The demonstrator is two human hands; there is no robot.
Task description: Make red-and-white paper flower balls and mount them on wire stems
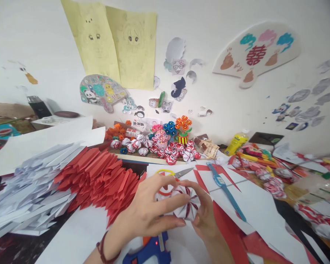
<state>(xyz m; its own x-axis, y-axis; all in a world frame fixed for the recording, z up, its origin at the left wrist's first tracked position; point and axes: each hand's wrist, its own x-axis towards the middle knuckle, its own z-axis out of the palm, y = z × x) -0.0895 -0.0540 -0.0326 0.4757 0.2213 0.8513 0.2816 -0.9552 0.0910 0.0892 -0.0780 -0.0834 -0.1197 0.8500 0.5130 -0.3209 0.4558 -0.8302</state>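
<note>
A white paper ball with dark red lines (184, 205) is held between both hands above the white paper on the table. My left hand (154, 205) has its fingers on the ball's left side and front. Curled round its right side and top is my right hand (205, 207). Below the hands lies a blue glue gun (151, 251) with a small red light, partly hidden by my left wrist. Scissors with yellow and orange handles (184, 172) lie just behind the ball, partly covered by my fingers.
Red folded strips (99, 176) and white folded strips (44, 183) are heaped at the left. A blue watch (227, 190) lies at the right on paper sheets. Finished paper balls (171, 159) and paper flowers (183, 124) line the back, near a yellow bottle (237, 143).
</note>
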